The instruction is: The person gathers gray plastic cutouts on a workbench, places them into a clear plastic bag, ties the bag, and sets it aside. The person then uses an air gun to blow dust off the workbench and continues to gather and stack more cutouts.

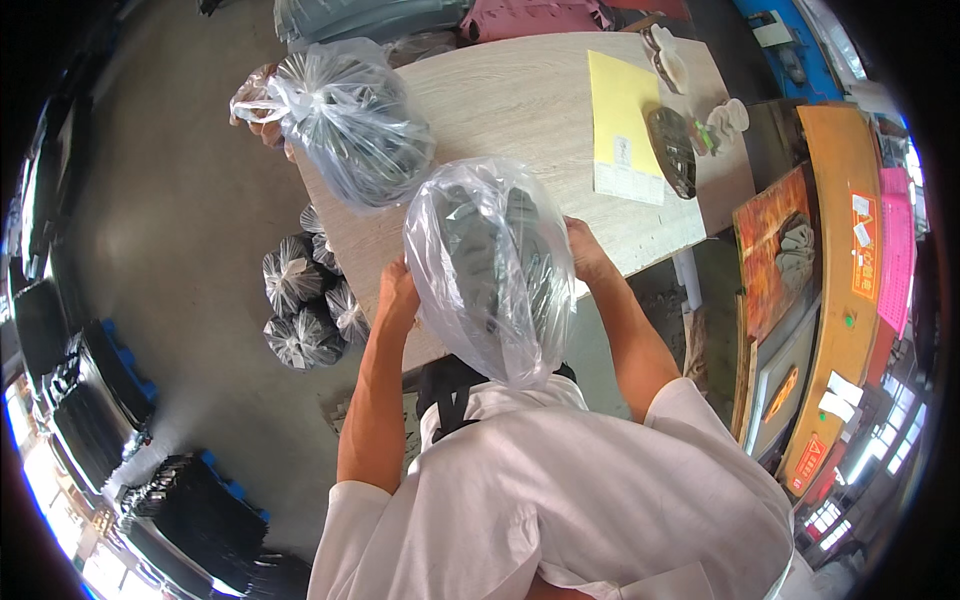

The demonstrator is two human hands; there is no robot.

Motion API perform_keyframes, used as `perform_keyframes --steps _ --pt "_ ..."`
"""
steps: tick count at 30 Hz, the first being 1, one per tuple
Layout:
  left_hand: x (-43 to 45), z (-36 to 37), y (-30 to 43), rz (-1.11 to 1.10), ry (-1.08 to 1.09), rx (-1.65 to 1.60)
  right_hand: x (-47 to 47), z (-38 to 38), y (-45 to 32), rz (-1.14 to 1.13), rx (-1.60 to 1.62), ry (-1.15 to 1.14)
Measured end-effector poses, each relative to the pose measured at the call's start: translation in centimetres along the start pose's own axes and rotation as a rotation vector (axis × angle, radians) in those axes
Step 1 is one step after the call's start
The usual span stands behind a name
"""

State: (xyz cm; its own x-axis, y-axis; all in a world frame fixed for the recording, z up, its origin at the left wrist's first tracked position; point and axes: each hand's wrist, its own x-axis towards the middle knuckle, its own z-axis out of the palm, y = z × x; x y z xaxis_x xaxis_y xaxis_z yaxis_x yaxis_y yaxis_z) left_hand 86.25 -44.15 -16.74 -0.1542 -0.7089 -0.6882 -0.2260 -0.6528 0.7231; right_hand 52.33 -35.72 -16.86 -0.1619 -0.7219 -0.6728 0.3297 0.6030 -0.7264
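A clear plastic bag with dark greenish-grey pieces inside stands upright before my torso, at the near edge of a wood-grain table. My left hand grips its left side and my right hand its right side; the bag hides part of the fingers of both. Beyond it, on the table's left end, lies a second clear plastic bag, full and gathered at its neck. Another person's hand is at that neck.
On the table's right are a yellow sheet, a dark oval object and work gloves. Several filled bags lie on the floor at left. Stacked dark material stands lower left, and an orange board at right.
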Motion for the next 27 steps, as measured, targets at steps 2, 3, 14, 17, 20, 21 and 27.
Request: perform_keyframes --steps 2,3,14,17,20,21,27 --pt "1.7 -0.2 -0.3 0.047 0.172 0.307 1.0 0.0 -0.1 0.064 -0.255 0.093" --pt "2.0 -0.5 -0.7 -0.01 0.133 0.306 1.1 0.0 -0.3 0.157 -0.415 0.162" --pt "-2.8 -2.8 2.7 -0.277 -0.375 -0.153 -1.0 0.2 -3.0 0.19 0.086 -0.181" --pt "-1.5 -2.6 3.4 -0.184 -0.289 0.194 -0.4 0.2 -2.9 0.172 0.031 -0.096" --pt "-0.5 -1.1 2.7 -0.039 -0.215 0.034 -0.8 0.0 -3.1 0.131 0.175 -0.081" --pt "-0.6 -0.6 2.4 -0.012 -0.174 0.004 -1.0 0.0 -3.2 0.116 0.242 -0.091" --pt "-2.2 1.3 3.9 0.211 0.185 0.862 -1.2 0.5 -3.1 0.129 0.052 -0.059"
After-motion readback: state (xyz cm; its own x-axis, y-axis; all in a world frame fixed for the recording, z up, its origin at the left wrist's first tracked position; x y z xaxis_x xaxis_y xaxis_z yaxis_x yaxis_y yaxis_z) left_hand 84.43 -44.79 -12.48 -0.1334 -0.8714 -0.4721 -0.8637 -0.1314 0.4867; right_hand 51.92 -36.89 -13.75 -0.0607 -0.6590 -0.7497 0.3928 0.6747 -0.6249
